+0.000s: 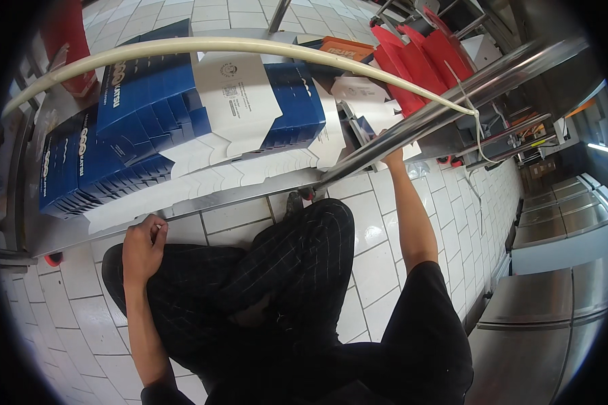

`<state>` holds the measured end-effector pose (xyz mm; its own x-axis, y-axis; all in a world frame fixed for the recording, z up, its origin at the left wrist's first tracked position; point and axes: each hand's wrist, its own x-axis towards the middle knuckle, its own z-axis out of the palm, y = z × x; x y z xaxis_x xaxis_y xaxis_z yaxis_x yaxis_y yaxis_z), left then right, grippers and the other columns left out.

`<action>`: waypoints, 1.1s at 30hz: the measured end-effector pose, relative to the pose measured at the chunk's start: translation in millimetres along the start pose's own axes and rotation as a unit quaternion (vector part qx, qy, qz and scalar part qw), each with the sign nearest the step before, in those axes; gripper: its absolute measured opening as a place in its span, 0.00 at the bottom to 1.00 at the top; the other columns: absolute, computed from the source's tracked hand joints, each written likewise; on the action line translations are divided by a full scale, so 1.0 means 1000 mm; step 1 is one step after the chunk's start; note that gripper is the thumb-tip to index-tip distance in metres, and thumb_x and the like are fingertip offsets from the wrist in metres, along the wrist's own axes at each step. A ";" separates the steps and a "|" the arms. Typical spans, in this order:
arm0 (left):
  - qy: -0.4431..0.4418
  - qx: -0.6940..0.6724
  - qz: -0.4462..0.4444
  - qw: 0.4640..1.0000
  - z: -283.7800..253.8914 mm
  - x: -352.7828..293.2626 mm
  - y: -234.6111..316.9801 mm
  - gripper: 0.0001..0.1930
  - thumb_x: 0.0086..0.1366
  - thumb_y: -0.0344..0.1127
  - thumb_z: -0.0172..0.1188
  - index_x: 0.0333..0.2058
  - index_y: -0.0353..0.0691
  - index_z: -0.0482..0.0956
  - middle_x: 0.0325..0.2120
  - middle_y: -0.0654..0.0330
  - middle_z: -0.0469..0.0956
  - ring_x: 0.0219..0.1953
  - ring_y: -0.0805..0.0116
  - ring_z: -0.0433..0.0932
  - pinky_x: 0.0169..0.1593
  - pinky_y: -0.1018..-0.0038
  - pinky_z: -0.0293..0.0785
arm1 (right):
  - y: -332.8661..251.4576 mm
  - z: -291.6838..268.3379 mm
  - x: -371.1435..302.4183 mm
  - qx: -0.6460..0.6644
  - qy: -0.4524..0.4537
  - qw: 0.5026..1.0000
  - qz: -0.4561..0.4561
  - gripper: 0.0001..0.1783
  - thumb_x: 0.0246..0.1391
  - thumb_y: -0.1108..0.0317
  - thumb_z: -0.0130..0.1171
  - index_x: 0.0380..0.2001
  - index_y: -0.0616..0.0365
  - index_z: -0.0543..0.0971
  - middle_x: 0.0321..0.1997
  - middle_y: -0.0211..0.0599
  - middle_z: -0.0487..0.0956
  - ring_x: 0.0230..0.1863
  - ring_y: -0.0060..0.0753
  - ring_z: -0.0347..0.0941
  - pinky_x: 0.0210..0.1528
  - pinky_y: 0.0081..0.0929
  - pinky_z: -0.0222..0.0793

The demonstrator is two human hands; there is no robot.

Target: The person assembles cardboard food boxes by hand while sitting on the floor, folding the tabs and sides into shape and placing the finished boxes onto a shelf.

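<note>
My left hand (145,246), fingers curled in, hovers by my left knee at the front edge of a low metal shelf (250,187). Nothing shows in it. On that shelf are stacks of folded flat cartons, blue printed ones (148,94) and white ones (233,94), with their notched flaps facing me. My right arm reaches out to the right, and my right hand (394,156) is at some white carton pieces (365,94) beside a slanting metal post (378,145). The post and the cartons cover most of its fingers, so its grip is hidden.
A cream hose (250,44) arches over the stacks. Red folded cartons (412,64) and an orange one (344,48) stand at the far right. My crossed legs (250,283) rest on the white tiled floor (371,270). Steel cabinets (527,304) line the right side.
</note>
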<state>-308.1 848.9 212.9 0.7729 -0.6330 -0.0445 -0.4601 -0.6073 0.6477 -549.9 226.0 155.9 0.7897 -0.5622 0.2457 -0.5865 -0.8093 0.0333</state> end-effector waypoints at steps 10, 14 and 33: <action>0.009 -0.036 0.024 0.999 0.010 0.006 0.003 0.03 0.60 0.29 0.60 0.29 0.37 0.77 0.14 0.52 0.71 0.16 0.56 0.70 0.24 0.65 0.62 | 0.017 -0.048 -0.036 0.094 0.227 0.965 0.091 0.12 0.53 0.68 0.59 0.41 0.60 0.74 0.32 0.46 0.80 0.35 0.53 0.78 0.37 0.44 0.72; 0.040 -0.027 0.021 0.999 0.001 -0.006 -0.008 0.02 0.59 0.29 0.60 0.30 0.37 0.77 0.15 0.51 0.73 0.18 0.55 0.73 0.26 0.66 0.65 | -0.081 -0.161 -0.096 -0.003 0.212 0.970 0.120 0.11 0.64 0.65 0.49 0.34 0.60 0.75 0.29 0.55 0.79 0.30 0.64 0.74 0.29 0.50 0.65; 0.134 -0.540 -0.246 0.794 0.025 -0.189 0.064 0.15 0.70 0.36 0.49 0.47 0.30 0.71 0.41 0.55 0.76 0.42 0.64 0.77 0.46 0.69 0.73 | -0.403 -0.310 -0.214 0.326 -0.408 0.696 -0.493 0.25 0.58 0.71 0.57 0.59 0.57 0.68 0.63 0.47 0.69 0.66 0.38 0.61 0.63 0.41 0.65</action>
<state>-494.8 917.6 244.2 0.8751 -0.2332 -0.4240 0.4565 0.1074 0.8832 -538.5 725.0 389.9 0.7456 0.6269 -0.2260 0.3088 -0.6257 -0.7163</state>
